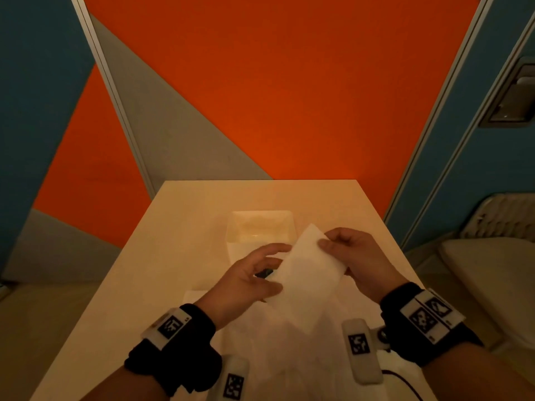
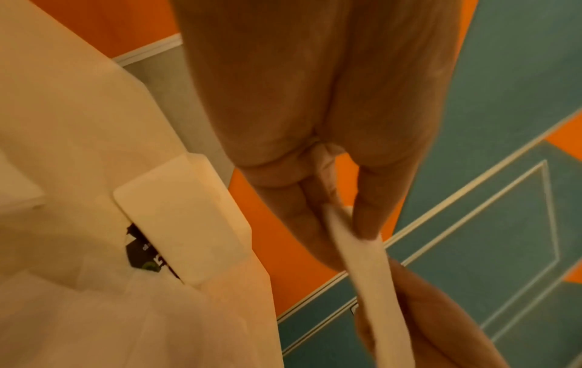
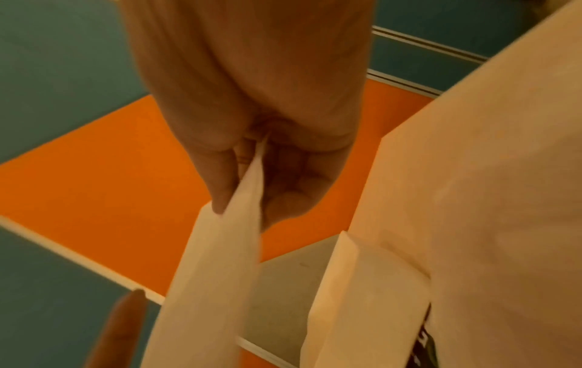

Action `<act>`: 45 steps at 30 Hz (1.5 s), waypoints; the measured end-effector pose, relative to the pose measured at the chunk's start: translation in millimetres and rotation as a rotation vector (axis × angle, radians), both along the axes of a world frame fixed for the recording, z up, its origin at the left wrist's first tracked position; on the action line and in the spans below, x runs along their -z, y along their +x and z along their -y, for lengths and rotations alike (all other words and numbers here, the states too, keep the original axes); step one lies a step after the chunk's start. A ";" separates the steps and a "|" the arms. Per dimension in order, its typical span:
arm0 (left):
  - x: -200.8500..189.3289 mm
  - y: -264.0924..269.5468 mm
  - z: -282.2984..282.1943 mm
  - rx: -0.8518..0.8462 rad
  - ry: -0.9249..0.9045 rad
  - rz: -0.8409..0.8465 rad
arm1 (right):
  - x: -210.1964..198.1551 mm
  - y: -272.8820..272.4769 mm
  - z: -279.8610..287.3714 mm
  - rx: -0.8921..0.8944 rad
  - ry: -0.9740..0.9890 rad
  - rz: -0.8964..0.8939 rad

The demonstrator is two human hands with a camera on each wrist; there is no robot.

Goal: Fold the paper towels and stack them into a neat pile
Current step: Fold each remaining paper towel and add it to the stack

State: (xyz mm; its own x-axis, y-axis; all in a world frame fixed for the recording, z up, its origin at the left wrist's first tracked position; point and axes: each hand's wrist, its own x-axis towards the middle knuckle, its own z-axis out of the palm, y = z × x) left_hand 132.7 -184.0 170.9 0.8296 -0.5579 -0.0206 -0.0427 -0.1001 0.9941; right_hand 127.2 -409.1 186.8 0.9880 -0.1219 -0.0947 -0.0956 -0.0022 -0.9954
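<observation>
A white paper towel (image 1: 307, 279) hangs in the air above the table, tilted, held between both hands. My left hand (image 1: 278, 270) pinches its left edge between thumb and fingers, and the left wrist view shows that pinch (image 2: 343, 224) on the thin edge of the towel (image 2: 362, 274). My right hand (image 1: 330, 244) pinches the upper right corner, with the towel (image 3: 204, 286) running down from that pinch (image 3: 242, 199). A pile of folded towels (image 1: 262, 227) sits at mid-table beyond the hands. Loose flat towels (image 1: 275, 342) lie under my wrists.
The cream table (image 1: 162, 256) ends just past the pile, against an orange and grey wall. A small dark object (image 1: 263, 274) lies on the table below my left hand. A pale seat (image 1: 492, 285) stands to the right of the table. Blue panels flank both sides.
</observation>
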 end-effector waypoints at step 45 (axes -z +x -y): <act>146.5 20.4 -110.3 -0.500 0.724 0.027 | 130.4 -24.0 35.6 -0.344 -1.223 -0.365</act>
State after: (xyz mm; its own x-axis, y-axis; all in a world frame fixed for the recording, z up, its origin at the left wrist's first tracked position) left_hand 153.0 -73.7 24.3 0.9787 0.0133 -0.2048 0.1518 -0.7186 0.6787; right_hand 103.2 -444.7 56.4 0.9269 -0.0680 -0.3692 -0.1699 -0.9530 -0.2510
